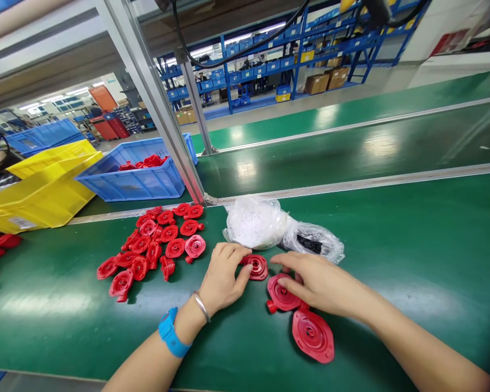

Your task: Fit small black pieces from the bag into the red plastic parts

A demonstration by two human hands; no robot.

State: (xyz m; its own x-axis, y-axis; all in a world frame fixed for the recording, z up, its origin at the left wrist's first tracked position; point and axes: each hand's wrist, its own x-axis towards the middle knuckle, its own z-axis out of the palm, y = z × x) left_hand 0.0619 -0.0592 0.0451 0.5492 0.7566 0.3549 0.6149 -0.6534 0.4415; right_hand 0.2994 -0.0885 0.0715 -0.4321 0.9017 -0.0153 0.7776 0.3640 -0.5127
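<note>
Left hand (222, 277) is pinching a small red disc (255, 267) at its rim w/ fingertips; right hand (318, 283) is lying spread, pressing on a second red disc (281, 296); both are looking like light, stiff moulded plastic, prob. easiest gripped by the rim or side nub

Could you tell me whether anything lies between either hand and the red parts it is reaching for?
Nothing visible does. The left hand already has its fingers on a red disc, and the right hand rests directly on another red disc. The plastic bags lie behind them, apart.
</note>
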